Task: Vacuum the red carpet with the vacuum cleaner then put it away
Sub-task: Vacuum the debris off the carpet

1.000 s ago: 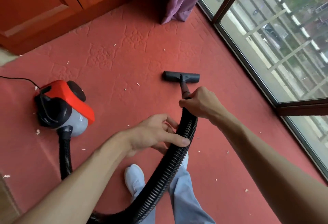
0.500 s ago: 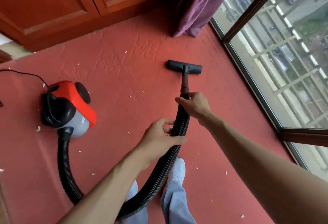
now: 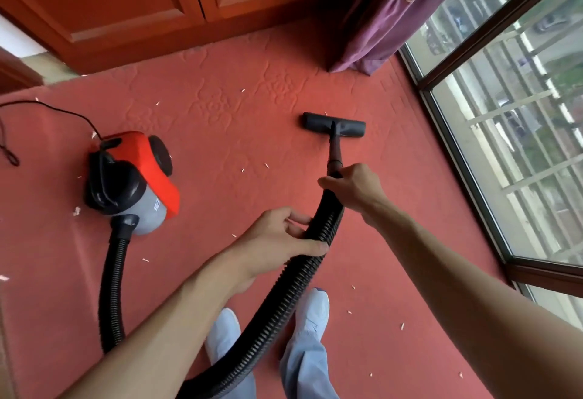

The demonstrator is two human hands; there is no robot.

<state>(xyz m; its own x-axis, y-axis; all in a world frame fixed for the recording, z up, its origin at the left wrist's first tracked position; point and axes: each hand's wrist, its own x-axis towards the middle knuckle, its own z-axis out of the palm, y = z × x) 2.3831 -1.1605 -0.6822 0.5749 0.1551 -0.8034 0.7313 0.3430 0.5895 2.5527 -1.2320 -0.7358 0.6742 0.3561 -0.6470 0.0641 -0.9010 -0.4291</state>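
A: Where does the vacuum cleaner stand?

B: The red, black and grey canister vacuum cleaner point(image 3: 132, 184) sits on the red embossed carpet point(image 3: 220, 152) at the left. Its thin black power cord point(image 3: 63, 111) trails off to the far left.

A: And the hose?

B: The black ribbed plastic hose point(image 3: 284, 297) loops from the canister's near end, passes by the person's white shoes point(image 3: 312, 310) and rises to the middle. The left hand point(image 3: 277, 240) has fingers and thumb curled round it. Just beyond, the right hand point(image 3: 353, 188) clasps the joint where the hose meets the black rigid tube point(image 3: 335, 155).

A: The nozzle?

B: The flat black floor nozzle point(image 3: 347, 127) lies on the carpet beyond the hands, with the purple curtain point(image 3: 378, 19) farther off. Small white scraps point(image 3: 76, 210) dot the carpet.
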